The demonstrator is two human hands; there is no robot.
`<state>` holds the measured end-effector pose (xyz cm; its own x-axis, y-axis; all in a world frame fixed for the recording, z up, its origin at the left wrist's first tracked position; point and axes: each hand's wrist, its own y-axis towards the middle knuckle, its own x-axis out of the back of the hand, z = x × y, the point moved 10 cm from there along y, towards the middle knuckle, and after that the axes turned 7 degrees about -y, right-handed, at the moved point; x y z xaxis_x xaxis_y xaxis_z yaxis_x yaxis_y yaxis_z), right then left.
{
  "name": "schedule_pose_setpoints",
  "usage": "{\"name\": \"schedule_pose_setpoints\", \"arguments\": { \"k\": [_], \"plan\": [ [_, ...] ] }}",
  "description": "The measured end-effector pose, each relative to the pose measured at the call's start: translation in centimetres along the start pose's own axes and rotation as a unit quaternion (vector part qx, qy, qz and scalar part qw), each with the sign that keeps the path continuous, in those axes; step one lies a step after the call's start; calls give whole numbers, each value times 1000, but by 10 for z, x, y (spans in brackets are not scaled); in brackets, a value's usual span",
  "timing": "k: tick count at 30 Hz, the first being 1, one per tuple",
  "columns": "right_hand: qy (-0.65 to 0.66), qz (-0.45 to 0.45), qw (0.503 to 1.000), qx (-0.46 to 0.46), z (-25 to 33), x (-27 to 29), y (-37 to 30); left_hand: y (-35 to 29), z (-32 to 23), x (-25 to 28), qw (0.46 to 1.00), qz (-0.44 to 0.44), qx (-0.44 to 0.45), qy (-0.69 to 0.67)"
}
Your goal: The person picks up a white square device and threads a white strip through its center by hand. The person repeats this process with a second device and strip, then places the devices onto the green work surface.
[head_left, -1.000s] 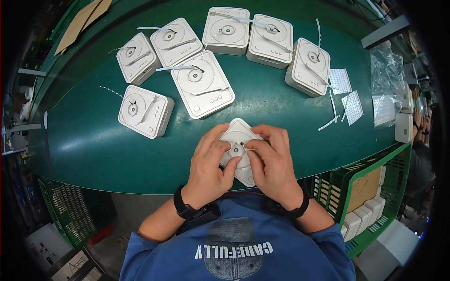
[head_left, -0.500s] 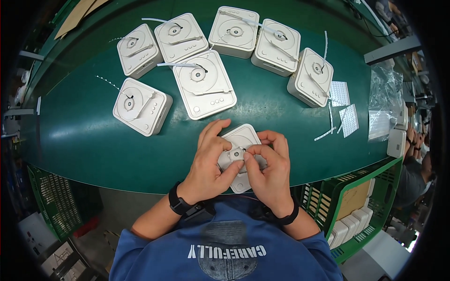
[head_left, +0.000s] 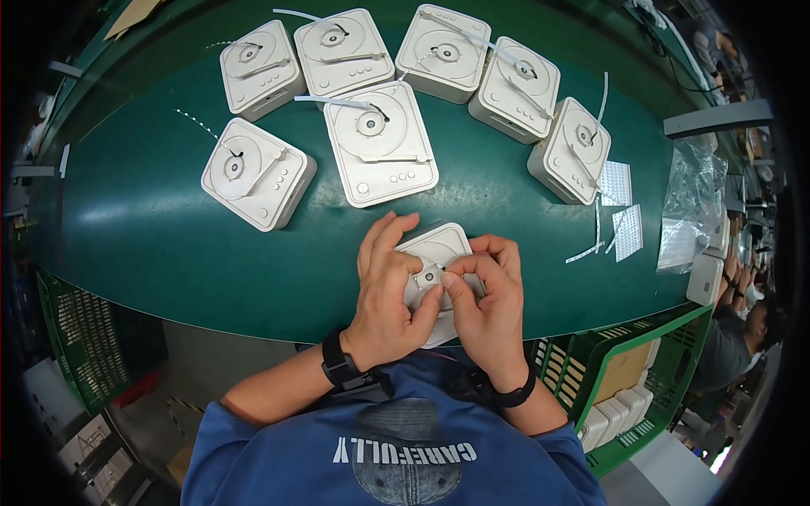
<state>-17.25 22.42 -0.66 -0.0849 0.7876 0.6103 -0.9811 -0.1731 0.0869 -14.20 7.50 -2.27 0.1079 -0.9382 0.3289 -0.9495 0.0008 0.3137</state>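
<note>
Player [head_left: 440,244] sits nearest you on the desk [head_left: 253,278], so steady its hub [head_left: 429,277] with your pinching left hand [head_left: 384,295] and work lightly with your right hand [head_left: 493,308], which crowds the hub's right edge, its hold hidden.

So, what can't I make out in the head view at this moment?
All in the head view:
Whether the right hand pinches anything small: its own fingers cover the spot.
The left side of the white box between the hands: covered by the left hand.
Marks on the paper sheets: too small.
What the co-worker handles: too small, near the dark rim.
</note>
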Motion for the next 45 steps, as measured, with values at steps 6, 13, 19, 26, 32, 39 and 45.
{"name": "schedule_pose_setpoints", "arguments": {
  "k": [6, 13, 19, 26, 32, 39, 45],
  "plan": [
    [20, 21, 999, -39, -5, 0, 0, 0, 0, -4, 1000, 12, -3, -14],
    [49, 32, 997, -47, -6, -3, 0, -7, -1, -2, 999, -35, -7, 12],
    [47, 24, 997, -50, -9, -2, -2, -4, -1, -2, 1000, -8, 1, 18],
    [72, 13, 994, -78, -14, -1, 2, -6, -2, -2, 1000, -13, 7, 24],
    [89, 35, 993, -74, -25, -7, 1, -7, -3, -3, 999, -13, -5, 38],
    [87, 112, 989, -35, -19, 10, -4, -3, 8, 1, 999, 14, 29, -12],
    [-197, 184, 957, 108, 2, 13, -31, 6, 4, -2, 996, 32, 49, -61]
  ]
}}
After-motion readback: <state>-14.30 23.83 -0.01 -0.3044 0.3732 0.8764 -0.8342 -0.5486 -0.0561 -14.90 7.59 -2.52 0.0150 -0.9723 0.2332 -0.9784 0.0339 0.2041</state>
